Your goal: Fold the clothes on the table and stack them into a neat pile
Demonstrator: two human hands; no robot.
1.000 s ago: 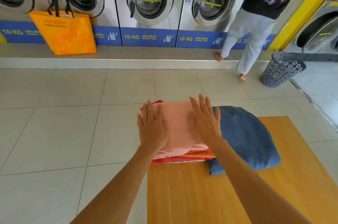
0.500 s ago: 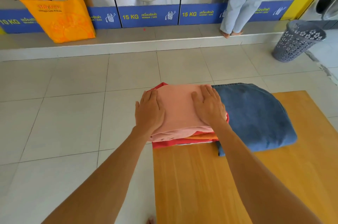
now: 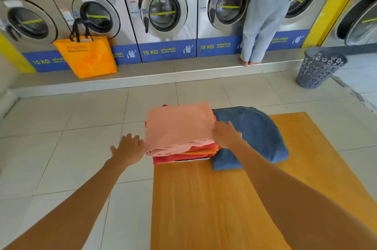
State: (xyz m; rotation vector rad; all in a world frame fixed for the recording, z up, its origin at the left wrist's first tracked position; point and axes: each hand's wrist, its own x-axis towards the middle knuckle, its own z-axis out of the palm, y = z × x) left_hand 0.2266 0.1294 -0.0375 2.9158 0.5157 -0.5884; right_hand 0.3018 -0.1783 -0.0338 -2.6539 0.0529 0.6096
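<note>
A pile of folded clothes sits at the far left corner of the wooden table [image 3: 204, 204]: a pink garment [image 3: 179, 125] on top, with orange and red layers [image 3: 183, 157] under it. Folded blue jeans [image 3: 257, 131] lie right beside the pile. My left hand [image 3: 129, 148] is at the pile's left side, fingers straight, touching its edge. My right hand [image 3: 225, 133] lies flat at the pile's right edge, between the pink garment and the jeans.
A row of washing machines [image 3: 163, 11] lines the far wall. An orange bag [image 3: 87, 56] stands on the step at left. A person [image 3: 265, 15] stands at a machine at right, near a grey laundry basket [image 3: 318, 68]. Tiled floor surrounds the table.
Both hands slid off the top of the pink garment outward to the pile's left and right sides. The camera view tilted upward.
</note>
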